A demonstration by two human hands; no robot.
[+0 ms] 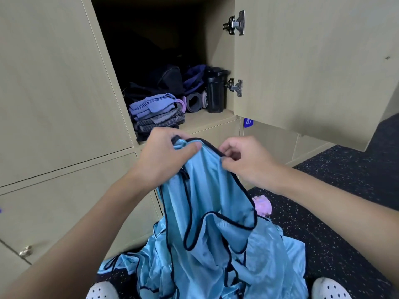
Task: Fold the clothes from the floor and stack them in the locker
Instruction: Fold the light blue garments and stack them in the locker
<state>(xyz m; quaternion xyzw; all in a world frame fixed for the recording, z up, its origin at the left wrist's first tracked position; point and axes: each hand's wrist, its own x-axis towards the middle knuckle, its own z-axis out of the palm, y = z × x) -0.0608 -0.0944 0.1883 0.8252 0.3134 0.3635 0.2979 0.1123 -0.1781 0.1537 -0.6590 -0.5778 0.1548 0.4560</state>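
While the left hand (164, 156) and right hand (244, 162) pinched the top (207, 190) by its edge, it hung straight down, locker (207, 119) just ahead.

**Soft, even light with one deep shadow**

Diffuse light from above falls evenly on the pale locker doors (54, 83), casting no hard shadows. The rear of the open locker (218, 50) sinks to near black. The blue garment (207, 190) shows a mild sheen, and the hinges (236, 22) glint. Door edges bow toward the borders; the shoes (330, 288) look slightly soft.
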